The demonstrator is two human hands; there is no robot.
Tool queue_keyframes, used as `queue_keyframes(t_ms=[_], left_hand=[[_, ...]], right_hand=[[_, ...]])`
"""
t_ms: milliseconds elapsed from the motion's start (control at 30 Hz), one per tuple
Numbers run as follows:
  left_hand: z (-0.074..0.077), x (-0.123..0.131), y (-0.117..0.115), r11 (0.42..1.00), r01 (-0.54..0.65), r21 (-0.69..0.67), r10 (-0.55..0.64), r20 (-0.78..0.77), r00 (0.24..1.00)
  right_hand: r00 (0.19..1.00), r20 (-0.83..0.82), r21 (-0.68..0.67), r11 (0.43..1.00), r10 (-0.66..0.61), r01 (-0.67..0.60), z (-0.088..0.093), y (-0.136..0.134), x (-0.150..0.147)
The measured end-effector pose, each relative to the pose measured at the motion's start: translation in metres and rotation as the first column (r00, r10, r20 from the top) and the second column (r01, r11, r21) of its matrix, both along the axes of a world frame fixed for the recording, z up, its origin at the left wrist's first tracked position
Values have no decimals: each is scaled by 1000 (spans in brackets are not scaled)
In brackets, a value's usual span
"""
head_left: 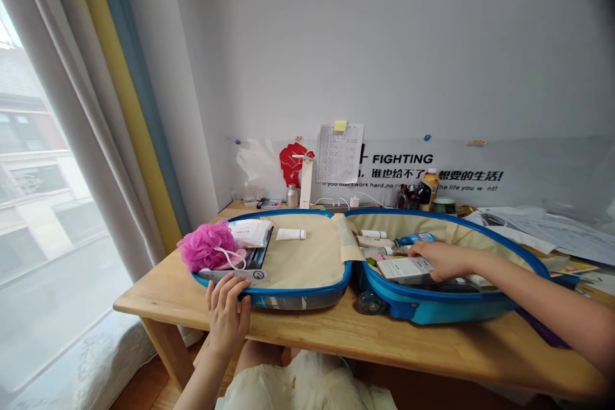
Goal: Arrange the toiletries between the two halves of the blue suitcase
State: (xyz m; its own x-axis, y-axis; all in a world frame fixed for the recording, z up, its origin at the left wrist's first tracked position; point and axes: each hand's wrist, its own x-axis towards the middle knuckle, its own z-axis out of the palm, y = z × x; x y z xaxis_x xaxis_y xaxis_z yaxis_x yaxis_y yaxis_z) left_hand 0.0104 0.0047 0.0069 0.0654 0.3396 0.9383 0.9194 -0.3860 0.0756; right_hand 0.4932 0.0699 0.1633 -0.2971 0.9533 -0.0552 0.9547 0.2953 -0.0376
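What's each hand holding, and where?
The left hand holds the open suitcase by its front blue rim; the right hand seems to hold a white box by its end.

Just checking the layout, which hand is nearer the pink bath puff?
Left. The left hand sits on the suitcase's blue rim, just below the pink mesh bath puff; the right hand is far off to its right, in the suitcase's other half.
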Motion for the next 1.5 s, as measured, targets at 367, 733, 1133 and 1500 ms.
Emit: queue_keyframes(t_ms=[367,733,1133,1500], left_hand=[[4,3,-2,1000,-3,1,3,7,1000],[2,3,-1,1000,-12,2,12,11,1000],[4,3,-2,1000,-6,-5,6,12,1000],[3,2,-1,1000,0,16,1,-14,1000]], right_hand=[[997,-72,63,998,-23,28,89,15,-31],[953,-3,46,952,302,-302,48,43,-210],[940,15,14,940,341,-341,5,82,-245],[923,-262,108,959,281,-261,32,96,-188]])
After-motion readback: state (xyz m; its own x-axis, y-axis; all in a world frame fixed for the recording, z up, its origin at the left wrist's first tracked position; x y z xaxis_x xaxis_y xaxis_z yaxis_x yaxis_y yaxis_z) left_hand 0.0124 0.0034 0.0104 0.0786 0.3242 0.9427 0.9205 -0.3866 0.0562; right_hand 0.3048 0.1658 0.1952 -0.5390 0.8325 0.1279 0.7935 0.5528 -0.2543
